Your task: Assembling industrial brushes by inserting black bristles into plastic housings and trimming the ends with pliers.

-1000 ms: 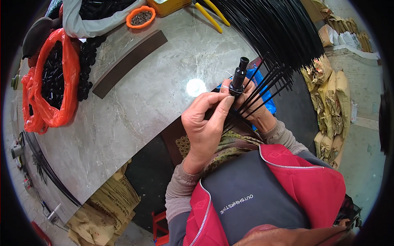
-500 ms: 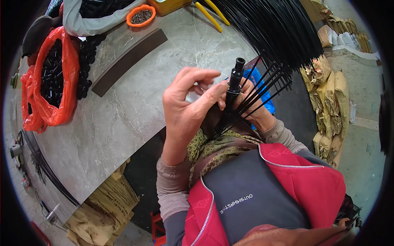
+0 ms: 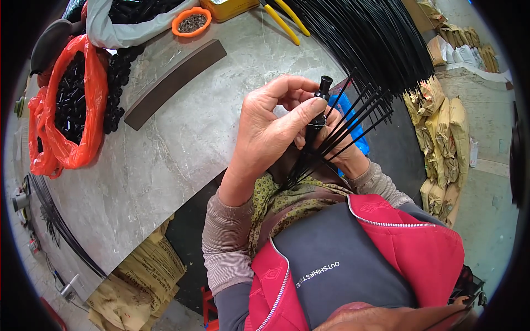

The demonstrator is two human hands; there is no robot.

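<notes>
Just beyond the red jacket [image 3: 406, 243], the left hand [image 3: 270, 124] pinched a black fitting [image 3: 324, 87] between thumb and forefinger; it was glossy and stepped, narrow-necked below its flared tip, which pointed to twelve. At its five o'clock, the right hand [image 3: 343, 142] was half hidden; I couldn't tell its fingers' grip. Thin black rods [image 3: 353, 125] fanned toward two o'clock. Farther off, yellow handles [image 3: 283, 26] lay at twelve.

Open tabletop [image 3: 176, 140] left, fanned rods [image 3: 324, 149] right
</notes>
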